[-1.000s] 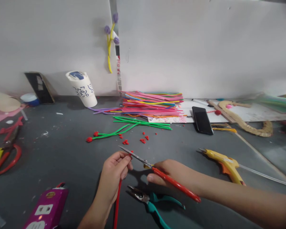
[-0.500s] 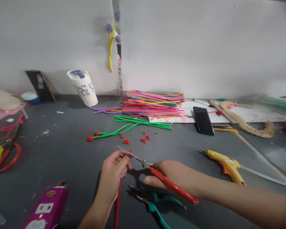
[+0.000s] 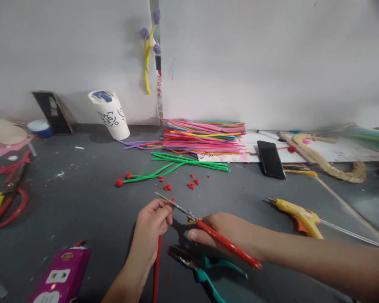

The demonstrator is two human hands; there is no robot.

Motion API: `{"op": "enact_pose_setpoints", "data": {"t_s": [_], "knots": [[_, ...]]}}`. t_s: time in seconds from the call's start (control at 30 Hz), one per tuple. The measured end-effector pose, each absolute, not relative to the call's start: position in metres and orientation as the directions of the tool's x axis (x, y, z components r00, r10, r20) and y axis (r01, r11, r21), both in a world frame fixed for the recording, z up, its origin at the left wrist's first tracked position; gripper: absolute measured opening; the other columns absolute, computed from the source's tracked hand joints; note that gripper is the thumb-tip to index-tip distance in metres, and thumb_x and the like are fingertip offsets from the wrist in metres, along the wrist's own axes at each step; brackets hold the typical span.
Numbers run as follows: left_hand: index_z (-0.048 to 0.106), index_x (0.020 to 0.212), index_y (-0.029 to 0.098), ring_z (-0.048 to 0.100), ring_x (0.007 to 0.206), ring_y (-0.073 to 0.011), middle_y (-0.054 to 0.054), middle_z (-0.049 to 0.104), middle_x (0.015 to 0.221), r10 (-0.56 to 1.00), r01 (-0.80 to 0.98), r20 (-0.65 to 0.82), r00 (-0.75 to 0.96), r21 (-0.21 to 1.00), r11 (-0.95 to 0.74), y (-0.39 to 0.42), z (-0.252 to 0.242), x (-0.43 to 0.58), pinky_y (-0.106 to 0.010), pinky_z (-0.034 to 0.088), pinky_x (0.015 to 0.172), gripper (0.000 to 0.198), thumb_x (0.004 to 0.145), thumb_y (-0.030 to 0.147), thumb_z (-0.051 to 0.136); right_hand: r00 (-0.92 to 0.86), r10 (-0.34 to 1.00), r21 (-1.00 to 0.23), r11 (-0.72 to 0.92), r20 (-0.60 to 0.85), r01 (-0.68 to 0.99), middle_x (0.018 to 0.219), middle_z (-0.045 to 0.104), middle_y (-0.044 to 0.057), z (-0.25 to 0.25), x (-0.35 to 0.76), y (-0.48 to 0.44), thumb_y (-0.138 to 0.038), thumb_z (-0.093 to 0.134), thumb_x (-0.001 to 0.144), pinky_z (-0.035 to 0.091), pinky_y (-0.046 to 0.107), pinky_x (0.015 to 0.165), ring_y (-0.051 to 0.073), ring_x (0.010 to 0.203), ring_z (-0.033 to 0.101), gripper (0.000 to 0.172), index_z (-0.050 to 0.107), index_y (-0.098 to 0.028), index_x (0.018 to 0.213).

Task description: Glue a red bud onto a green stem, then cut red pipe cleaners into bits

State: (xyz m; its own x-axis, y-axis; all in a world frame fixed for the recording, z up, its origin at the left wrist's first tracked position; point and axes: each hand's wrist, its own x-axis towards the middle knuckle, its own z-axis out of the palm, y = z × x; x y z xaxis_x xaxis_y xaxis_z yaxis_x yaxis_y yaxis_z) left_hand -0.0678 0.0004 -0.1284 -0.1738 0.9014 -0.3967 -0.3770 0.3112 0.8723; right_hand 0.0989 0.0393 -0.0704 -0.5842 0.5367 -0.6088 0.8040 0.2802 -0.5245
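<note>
My left hand (image 3: 153,221) is closed on a red pipe cleaner (image 3: 157,269), whose tip pokes up above my fingers while its long end hangs below. Red-handled scissors (image 3: 224,241) are in my right hand (image 3: 221,227), their blades lying across that tip. Beyond my hands, several small red cut pieces (image 3: 167,187) are scattered on the table. Green pipe cleaners (image 3: 189,161) lie behind them, two of the stems topped with red buds (image 3: 119,182). Just below my right hand rest teal-handled pliers (image 3: 205,269).
A yellow glue gun (image 3: 298,212) and a black phone (image 3: 270,160) lie to the right. At the back is a pile of coloured pipe cleaners (image 3: 205,136), with a white cup (image 3: 110,115) left of it. A purple power strip (image 3: 63,273) and more scissors (image 3: 11,202) are at left.
The scissors and my right hand have shifted very slightly left. My left hand keeps its hold on the red pipe cleaner, and the whole view has moved a little.
</note>
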Motion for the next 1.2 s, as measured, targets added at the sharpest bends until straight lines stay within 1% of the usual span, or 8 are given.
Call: {"op": "enact_pose_setpoints", "data": {"t_s": [0.23, 0.4, 0.6, 0.67, 0.77, 0.9, 1.03, 1.2], "knots": [[0.051, 0.061, 0.013, 0.018, 0.033, 0.0010, 0.006, 0.046, 0.044, 0.901, -0.402, -0.403, -0.161, 0.861, 0.313, 0.002, -0.136, -0.070, -0.016, 0.010, 0.035, 0.014, 0.070, 0.022, 0.056, -0.505, 0.534, -0.509, 0.155, -0.678, 0.847, 0.051, 0.036, -0.003, -0.073, 0.089, 0.039, -0.054, 0.027, 0.083, 0.028, 0.021, 0.045, 0.009, 0.046, 0.031, 0.043, 0.038, -0.020, 0.059], [0.048, 0.053, 0.014, 0.017, 0.031, 0.0010, 0.006, 0.044, 0.041, 0.891, -0.400, -0.431, -0.139, 0.848, 0.348, 0.004, -0.139, -0.070, -0.017, 0.009, 0.035, 0.019, 0.069, 0.021, 0.056, -0.410, 0.448, -0.443, 0.035, -0.794, 0.896, 0.038, 0.030, -0.006, -0.067, 0.083, 0.040, -0.050, 0.027, 0.085, 0.026, 0.020, 0.037, 0.008, 0.033, 0.032, 0.043, 0.033, -0.020, 0.054], [0.046, 0.049, 0.014, 0.014, 0.029, 0.0005, 0.009, 0.033, 0.033, 0.883, -0.387, -0.456, -0.113, 0.839, 0.384, 0.005, -0.140, -0.070, -0.018, 0.007, 0.034, 0.022, 0.066, 0.023, 0.057, -0.295, 0.437, -0.393, -0.151, -0.850, 0.907, 0.035, 0.032, -0.006, -0.079, 0.083, 0.039, -0.059, 0.030, 0.080, 0.030, 0.021, 0.030, 0.008, 0.026, 0.034, 0.049, 0.036, -0.020, 0.052], [0.046, 0.050, 0.014, 0.015, 0.030, 0.0005, 0.009, 0.035, 0.034, 0.887, -0.386, -0.451, -0.102, 0.839, 0.382, 0.004, -0.139, -0.070, -0.018, 0.008, 0.035, 0.022, 0.066, 0.023, 0.057, -0.279, 0.423, -0.382, -0.180, -0.862, 0.907, 0.035, 0.033, -0.006, -0.085, 0.086, 0.040, -0.064, 0.031, 0.077, 0.033, 0.023, 0.030, 0.010, 0.026, 0.036, 0.050, 0.038, -0.020, 0.053], [0.048, 0.056, 0.014, 0.021, 0.031, 0.0006, 0.006, 0.046, 0.042, 0.901, -0.391, -0.428, -0.072, 0.843, 0.369, 0.003, -0.136, -0.069, -0.017, 0.010, 0.035, 0.017, 0.068, 0.023, 0.057, -0.326, 0.517, -0.465, -0.161, -0.791, 0.871, 0.038, 0.039, -0.004, -0.091, 0.090, 0.044, -0.065, 0.041, 0.071, 0.033, 0.021, 0.031, 0.010, 0.028, 0.040, 0.050, 0.045, -0.018, 0.055], [0.049, 0.062, 0.015, 0.024, 0.033, -0.0003, 0.004, 0.051, 0.047, 0.917, -0.396, -0.399, 0.017, 0.839, 0.373, -0.001, -0.129, -0.064, -0.017, 0.013, 0.036, 0.012, 0.069, 0.020, 0.057, -0.382, 0.691, -0.615, -0.115, -0.614, 0.780, 0.049, 0.045, -0.003, -0.092, 0.088, 0.047, -0.048, 0.049, 0.072, 0.033, 0.018, 0.034, 0.008, 0.034, 0.043, 0.031, 0.049, -0.018, 0.063], [0.047, 0.061, 0.015, 0.025, 0.034, -0.0007, 0.003, 0.052, 0.046, 0.922, -0.386, -0.379, 0.080, 0.841, 0.379, -0.006, -0.122, -0.061, -0.017, 0.014, 0.037, 0.013, 0.070, 0.019, 0.055, -0.435, 0.767, -0.732, -0.066, -0.471, 0.678, 0.055, 0.045, -0.005, -0.090, 0.076, 0.044, -0.028, 0.048, 0.071, 0.034, 0.016, 0.040, 0.008, 0.044, 0.045, 0.009, 0.048, -0.019, 0.070], [0.048, 0.065, 0.014, 0.025, 0.034, -0.0005, 0.003, 0.052, 0.047, 0.925, -0.356, -0.370, 0.088, 0.856, 0.376, -0.008, -0.120, -0.062, -0.017, 0.013, 0.036, 0.011, 0.070, 0.021, 0.055, -0.456, 0.822, -0.796, 0.005, -0.341, 0.605, 0.055, 0.046, -0.005, -0.089, 0.068, 0.040, -0.023, 0.049, 0.068, 0.032, 0.017, 0.044, 0.008, 0.049, 0.043, 0.007, 0.047, -0.017, 0.065]]}}
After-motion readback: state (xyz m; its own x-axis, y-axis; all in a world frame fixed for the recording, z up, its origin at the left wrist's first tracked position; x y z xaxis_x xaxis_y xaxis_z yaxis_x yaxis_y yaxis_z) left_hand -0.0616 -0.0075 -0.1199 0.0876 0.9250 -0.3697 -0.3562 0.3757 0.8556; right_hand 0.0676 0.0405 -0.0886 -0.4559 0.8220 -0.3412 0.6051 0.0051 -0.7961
